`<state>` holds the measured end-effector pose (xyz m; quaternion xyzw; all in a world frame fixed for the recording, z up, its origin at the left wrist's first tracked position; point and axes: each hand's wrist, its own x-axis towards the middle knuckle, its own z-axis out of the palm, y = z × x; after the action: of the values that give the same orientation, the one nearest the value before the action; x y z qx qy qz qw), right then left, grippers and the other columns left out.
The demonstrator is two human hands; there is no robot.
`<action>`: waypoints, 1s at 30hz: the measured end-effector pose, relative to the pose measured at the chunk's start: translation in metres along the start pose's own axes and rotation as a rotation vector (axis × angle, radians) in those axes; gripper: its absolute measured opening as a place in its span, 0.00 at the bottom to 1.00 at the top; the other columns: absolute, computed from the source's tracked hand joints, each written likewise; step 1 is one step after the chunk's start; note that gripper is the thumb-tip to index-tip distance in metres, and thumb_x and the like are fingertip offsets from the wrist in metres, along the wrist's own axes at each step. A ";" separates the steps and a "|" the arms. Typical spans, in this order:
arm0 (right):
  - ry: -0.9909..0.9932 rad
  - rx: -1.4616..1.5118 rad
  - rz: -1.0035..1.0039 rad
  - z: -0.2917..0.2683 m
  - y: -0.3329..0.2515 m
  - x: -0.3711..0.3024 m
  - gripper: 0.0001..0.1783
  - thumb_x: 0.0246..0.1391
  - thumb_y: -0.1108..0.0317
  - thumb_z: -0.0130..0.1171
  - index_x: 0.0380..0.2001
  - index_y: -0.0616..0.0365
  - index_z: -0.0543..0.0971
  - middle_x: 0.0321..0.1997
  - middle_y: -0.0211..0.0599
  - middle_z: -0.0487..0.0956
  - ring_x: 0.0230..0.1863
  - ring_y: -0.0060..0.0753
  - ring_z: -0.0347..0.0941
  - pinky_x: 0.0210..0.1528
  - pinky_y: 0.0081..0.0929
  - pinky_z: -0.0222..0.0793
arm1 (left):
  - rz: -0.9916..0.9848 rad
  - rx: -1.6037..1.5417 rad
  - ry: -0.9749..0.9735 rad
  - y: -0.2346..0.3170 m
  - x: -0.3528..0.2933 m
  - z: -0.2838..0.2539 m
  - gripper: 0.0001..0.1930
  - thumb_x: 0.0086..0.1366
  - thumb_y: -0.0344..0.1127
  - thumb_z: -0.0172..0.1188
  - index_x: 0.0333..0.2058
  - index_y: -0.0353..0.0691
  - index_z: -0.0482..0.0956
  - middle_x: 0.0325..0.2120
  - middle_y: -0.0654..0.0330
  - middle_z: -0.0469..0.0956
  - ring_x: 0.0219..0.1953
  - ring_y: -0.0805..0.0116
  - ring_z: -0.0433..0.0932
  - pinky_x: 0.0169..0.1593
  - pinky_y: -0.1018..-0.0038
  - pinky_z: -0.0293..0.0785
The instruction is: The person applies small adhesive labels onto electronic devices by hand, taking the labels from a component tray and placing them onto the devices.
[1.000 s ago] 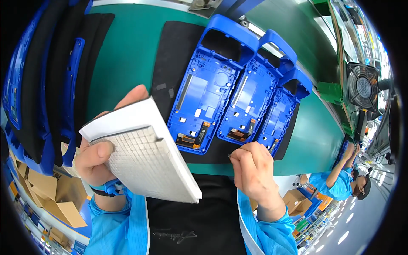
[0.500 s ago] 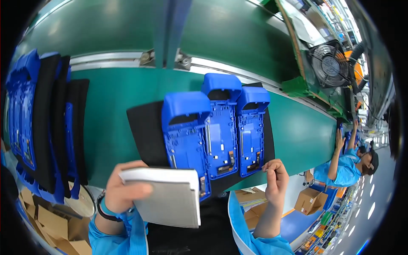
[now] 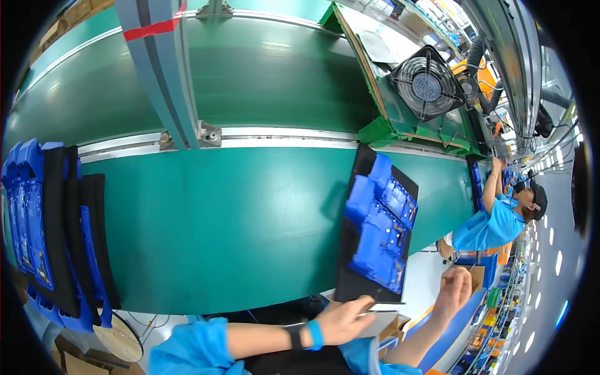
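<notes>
Three blue plastic housings (image 3: 380, 245) with small parts inside lie side by side on a black foam board (image 3: 347, 275), turned at a slant on the right of the green table. Close to the board's near edge is my left hand (image 3: 340, 320), closed on a thin grey-and-white stack of sheets (image 3: 380, 324), seen almost edge-on. Whether its fingertips also touch the board I cannot tell. My right hand (image 3: 454, 291) is raised to the right of the board, its fingers curled together. Anything inside those fingers is too small to make out.
More blue housings (image 3: 28, 212) stand between black foam boards (image 3: 56, 231) at the far left. A metal post (image 3: 164, 75) rises behind the table's rail. A round fan (image 3: 427, 86) stands at the back right. A co-worker (image 3: 494, 219) in blue works farther along the table.
The foam board with its three housings has shifted right and turned at a slant. My left hand has moved right with the sheets, now seen edge-on. The whole view has turned right.
</notes>
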<state>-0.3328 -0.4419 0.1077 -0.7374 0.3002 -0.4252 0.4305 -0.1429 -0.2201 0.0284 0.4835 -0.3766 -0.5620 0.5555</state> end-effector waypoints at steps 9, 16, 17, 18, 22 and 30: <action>-0.072 0.064 -0.003 -0.007 -0.031 0.001 0.07 0.62 0.68 0.52 0.35 0.60 0.68 0.36 0.33 0.67 0.36 0.26 0.63 0.41 0.26 0.62 | -0.023 -0.084 0.034 -0.042 0.088 0.100 0.16 0.69 0.43 0.49 0.51 0.45 0.67 0.35 0.48 0.79 0.36 0.45 0.79 0.37 0.60 0.74; 0.006 0.058 0.053 -0.015 -0.020 -0.017 0.08 0.62 0.68 0.52 0.32 0.60 0.67 0.33 0.33 0.65 0.35 0.26 0.64 0.41 0.27 0.64 | 0.073 -0.124 0.120 -0.045 0.137 0.144 0.11 0.67 0.39 0.51 0.45 0.44 0.69 0.35 0.43 0.78 0.37 0.39 0.76 0.38 0.53 0.72; 0.053 0.064 0.057 -0.019 -0.021 -0.021 0.08 0.61 0.67 0.52 0.32 0.60 0.67 0.32 0.34 0.65 0.34 0.26 0.63 0.41 0.27 0.64 | 0.072 -0.091 0.117 -0.035 0.152 0.149 0.10 0.66 0.39 0.52 0.44 0.44 0.70 0.34 0.43 0.78 0.39 0.40 0.76 0.39 0.53 0.72; 0.091 0.081 0.062 -0.019 -0.022 -0.024 0.09 0.61 0.67 0.53 0.32 0.60 0.67 0.31 0.34 0.65 0.34 0.26 0.63 0.40 0.28 0.63 | 0.076 -0.089 0.119 -0.030 0.170 0.155 0.10 0.66 0.39 0.52 0.44 0.44 0.70 0.34 0.43 0.78 0.39 0.40 0.76 0.39 0.53 0.72; 0.089 0.163 0.081 -0.002 -0.026 -0.024 0.10 0.61 0.66 0.53 0.31 0.59 0.66 0.30 0.34 0.65 0.33 0.28 0.63 0.39 0.28 0.63 | -0.024 -0.071 0.179 -0.036 0.266 0.182 0.15 0.61 0.41 0.58 0.45 0.44 0.73 0.34 0.46 0.80 0.39 0.47 0.80 0.40 0.58 0.75; -0.206 0.355 -0.020 0.027 -0.028 0.049 0.07 0.59 0.69 0.54 0.35 0.62 0.75 0.38 0.42 0.73 0.36 0.39 0.67 0.39 0.39 0.66 | -0.095 -0.137 0.286 -0.049 0.256 0.150 0.26 0.56 0.47 0.62 0.46 0.32 0.75 0.45 0.41 0.78 0.48 0.47 0.77 0.50 0.60 0.72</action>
<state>-0.2838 -0.4586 0.1435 -0.6924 0.1677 -0.3980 0.5780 -0.2780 -0.4850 -0.0130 0.5368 -0.2315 -0.5374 0.6079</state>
